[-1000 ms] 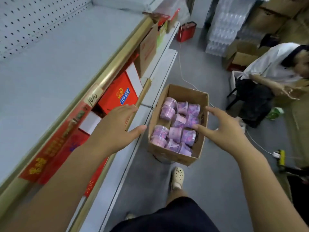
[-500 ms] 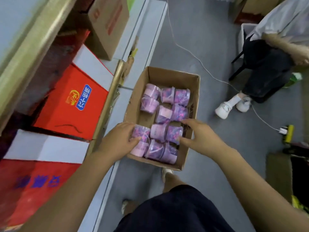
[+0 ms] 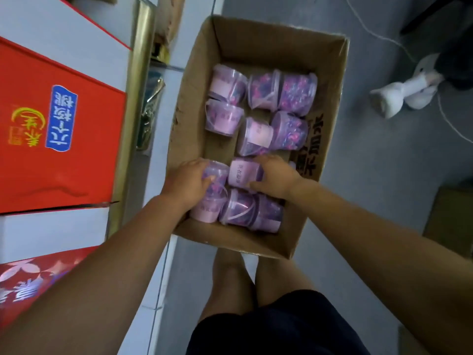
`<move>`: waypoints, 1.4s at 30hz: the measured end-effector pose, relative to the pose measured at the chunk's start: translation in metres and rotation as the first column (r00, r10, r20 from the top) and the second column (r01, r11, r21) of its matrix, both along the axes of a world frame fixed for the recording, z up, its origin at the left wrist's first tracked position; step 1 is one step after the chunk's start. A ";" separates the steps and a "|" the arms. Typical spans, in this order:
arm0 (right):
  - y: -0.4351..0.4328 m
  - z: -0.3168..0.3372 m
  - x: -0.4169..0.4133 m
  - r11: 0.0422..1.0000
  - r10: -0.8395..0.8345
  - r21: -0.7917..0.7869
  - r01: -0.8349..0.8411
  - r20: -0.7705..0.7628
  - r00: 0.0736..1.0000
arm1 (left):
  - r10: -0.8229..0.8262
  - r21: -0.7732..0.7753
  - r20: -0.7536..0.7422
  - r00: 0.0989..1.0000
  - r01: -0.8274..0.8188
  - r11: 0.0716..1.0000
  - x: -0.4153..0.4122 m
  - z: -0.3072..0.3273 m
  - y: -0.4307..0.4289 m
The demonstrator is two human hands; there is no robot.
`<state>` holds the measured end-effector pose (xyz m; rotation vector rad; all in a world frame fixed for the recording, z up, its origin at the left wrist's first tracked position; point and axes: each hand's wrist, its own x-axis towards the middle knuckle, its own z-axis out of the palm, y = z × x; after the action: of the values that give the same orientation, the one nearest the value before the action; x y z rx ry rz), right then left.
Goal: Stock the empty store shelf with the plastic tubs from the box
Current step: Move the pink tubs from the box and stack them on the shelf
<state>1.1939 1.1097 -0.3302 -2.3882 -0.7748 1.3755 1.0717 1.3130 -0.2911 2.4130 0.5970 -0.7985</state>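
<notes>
Currently at pick-up — left hand [image 3: 189, 181] grips the near-left tub [image 3: 219, 172], right hand [image 3: 273, 175] the adjacent tub [image 3: 243, 172]. All visible tubs [image 3: 297, 94] lie inside the box [image 3: 258, 39]; shelving is judged outstanding.

A grey floor [image 3: 371, 175] carries an open cardboard box [image 3: 256, 44], set just beside the pale bottom ledge of a store shelf [image 3: 171, 83] on the left. A thin white cable [image 3: 378, 38] trails across the floor beyond the box, near a pair of white shoes [image 3: 391, 98]. Brown cardboard [image 3: 450, 216] lies at the right edge. Behind the shelf's gold edge strip [image 3: 134, 111] sit a red box [image 3: 64, 160], a white box [image 3: 51, 231] and a red flowered box [image 3: 30, 278].
</notes>
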 end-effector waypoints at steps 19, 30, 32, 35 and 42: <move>0.004 -0.078 -0.007 0.990 -0.137 0.042 0.134 0.068 0.988 | -0.216 -0.008 -0.008 0.976 0.216 0.976 0.006 -0.071 0.027; -0.015 -0.037 -0.022 0.926 -0.317 0.240 0.292 0.073 0.946 | -0.162 0.129 0.286 0.944 0.130 0.983 -0.025 -0.042 0.022; -0.017 -0.026 -0.028 0.908 -0.347 0.270 0.321 0.053 0.936 | -0.115 0.110 0.317 0.942 0.084 0.990 -0.032 -0.035 0.020; -0.020 -0.015 -0.039 0.885 -0.388 0.286 0.367 0.021 0.921 | -0.057 0.083 0.321 0.945 0.032 0.996 -0.043 -0.023 0.017; -0.032 0.008 -0.069 0.849 -0.462 0.271 0.453 -0.032 0.886 | 0.207 -0.020 0.319 0.925 -0.212 0.977 -0.060 -0.002 0.004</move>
<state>1.1249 1.0772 -0.3224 -2.1886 -0.3321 0.9655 1.0122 1.3167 -0.2930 2.3703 0.7145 -0.3044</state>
